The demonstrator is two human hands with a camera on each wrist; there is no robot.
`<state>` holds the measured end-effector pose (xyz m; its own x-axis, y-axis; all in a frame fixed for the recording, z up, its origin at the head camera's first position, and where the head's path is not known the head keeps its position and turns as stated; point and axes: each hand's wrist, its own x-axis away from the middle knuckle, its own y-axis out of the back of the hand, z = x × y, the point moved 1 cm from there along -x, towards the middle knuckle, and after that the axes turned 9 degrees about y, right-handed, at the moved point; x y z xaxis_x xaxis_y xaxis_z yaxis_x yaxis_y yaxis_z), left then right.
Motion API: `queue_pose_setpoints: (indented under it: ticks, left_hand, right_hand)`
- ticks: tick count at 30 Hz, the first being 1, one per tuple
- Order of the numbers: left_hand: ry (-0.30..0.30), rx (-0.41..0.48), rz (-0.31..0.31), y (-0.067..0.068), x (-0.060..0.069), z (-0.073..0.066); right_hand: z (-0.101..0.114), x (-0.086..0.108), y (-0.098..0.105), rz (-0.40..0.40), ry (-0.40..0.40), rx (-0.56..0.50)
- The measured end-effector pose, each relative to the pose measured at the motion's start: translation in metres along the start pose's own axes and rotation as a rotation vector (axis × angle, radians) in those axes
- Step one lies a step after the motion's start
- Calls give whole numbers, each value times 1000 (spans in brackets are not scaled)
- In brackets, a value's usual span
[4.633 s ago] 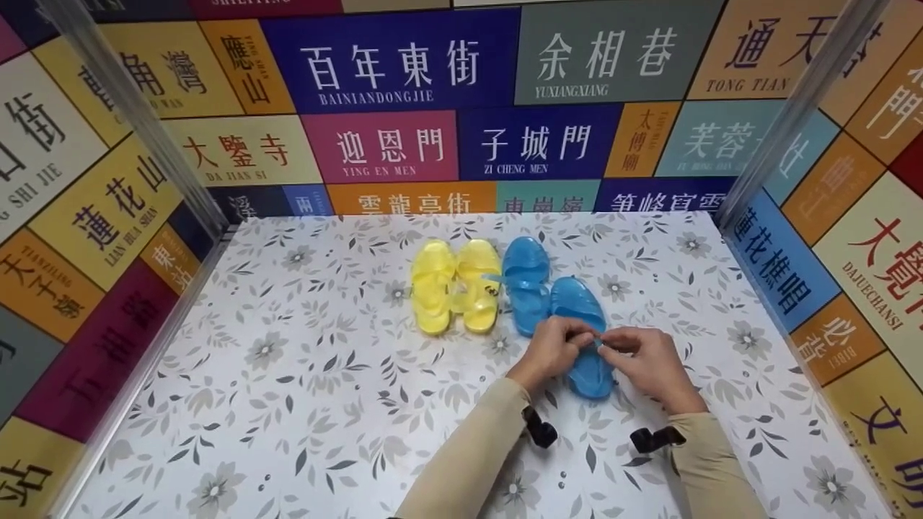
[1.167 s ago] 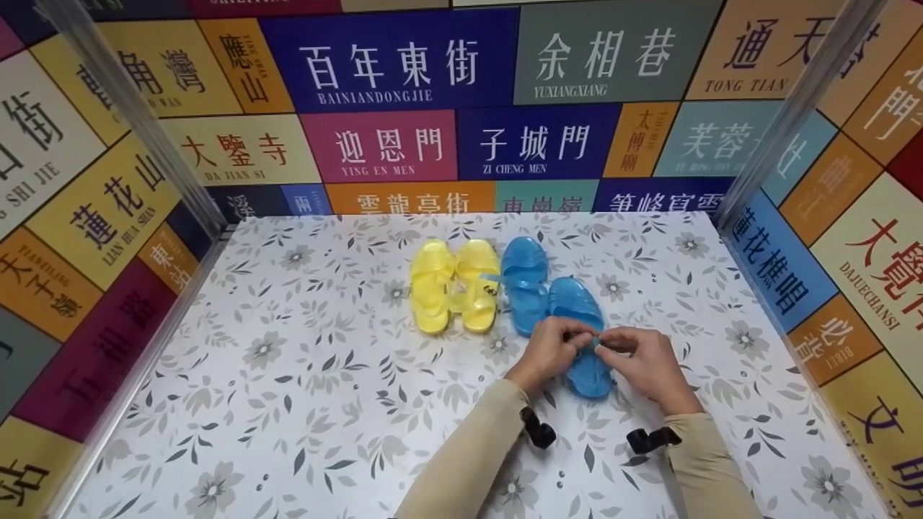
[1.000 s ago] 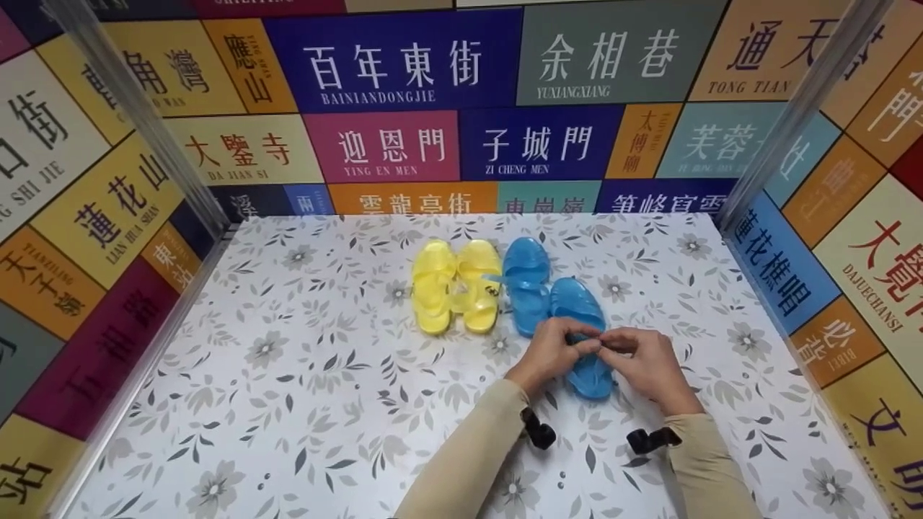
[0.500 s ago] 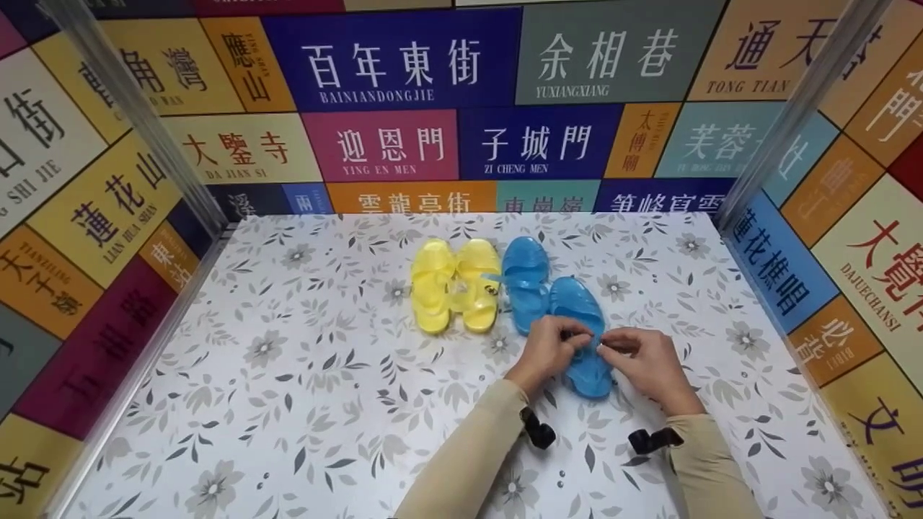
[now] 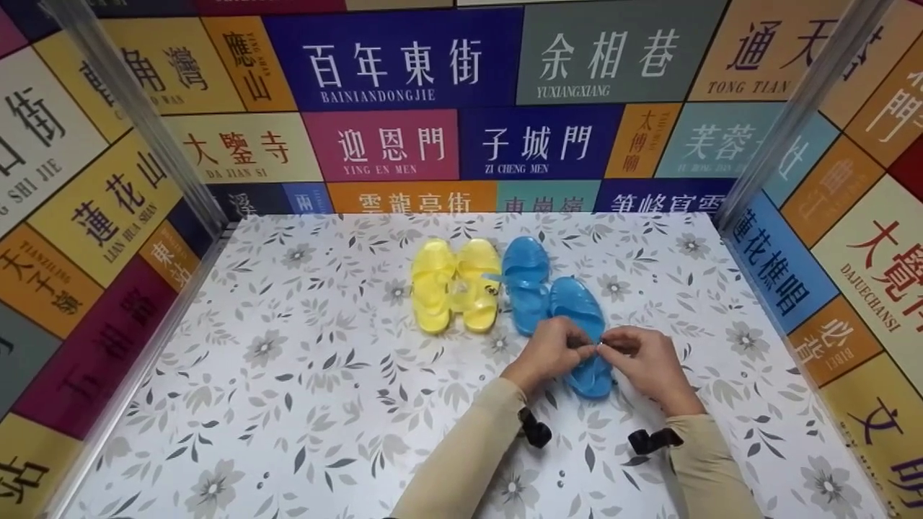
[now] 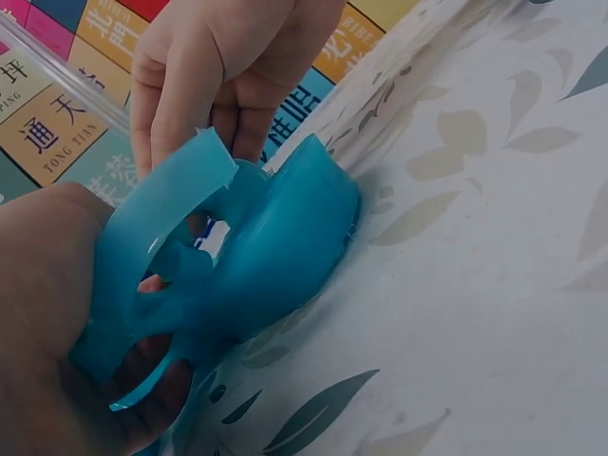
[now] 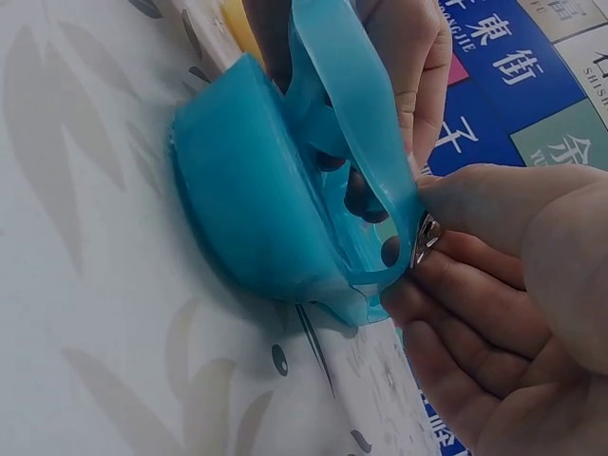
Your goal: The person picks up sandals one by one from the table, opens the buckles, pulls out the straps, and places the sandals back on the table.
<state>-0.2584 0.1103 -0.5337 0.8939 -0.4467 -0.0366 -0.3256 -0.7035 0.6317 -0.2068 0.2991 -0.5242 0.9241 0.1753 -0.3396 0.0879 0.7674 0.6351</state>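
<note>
Under my two hands lies a blue sandal (image 5: pixel 591 378), sole down, its toe pointing away from me. My left hand (image 5: pixel 549 355) grips its strap (image 6: pixel 157 223) from the left side, fingers curled. From the right, my right hand (image 5: pixel 647 364) pinches the strap by a small metal buckle (image 7: pixel 426 237) between thumb and fingers. The fingertips of both hands nearly meet over the middle of the sandal in the head view. Whether the strap's end is through the buckle is hidden by the fingers.
A second blue sandal (image 5: pixel 526 306) lies just left of the first, its strap sticking out leftward. Beside it stands a pair of yellow sandals (image 5: pixel 433 317). The table (image 5: pixel 324 404) has a leaf-patterned cover, with sign-printed walls (image 5: pixel 393 58) at the back and sides.
My fingertips part half a second ago and come close together again now, both hands staying over the same blue sandal. All the sandals keep their places.
</note>
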Motion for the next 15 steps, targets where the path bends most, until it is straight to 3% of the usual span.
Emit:
queue_pose_setpoints:
  ticks: [4, 15]
  left_hand:
    - [5, -11, -19, 0, 1, -1]
    - [89, 89, -40, 0, 8, -4]
  right_hand:
    - [-1, 0, 0, 9, -14, 2]
    - [-2, 3, -1, 29, -14, -11]
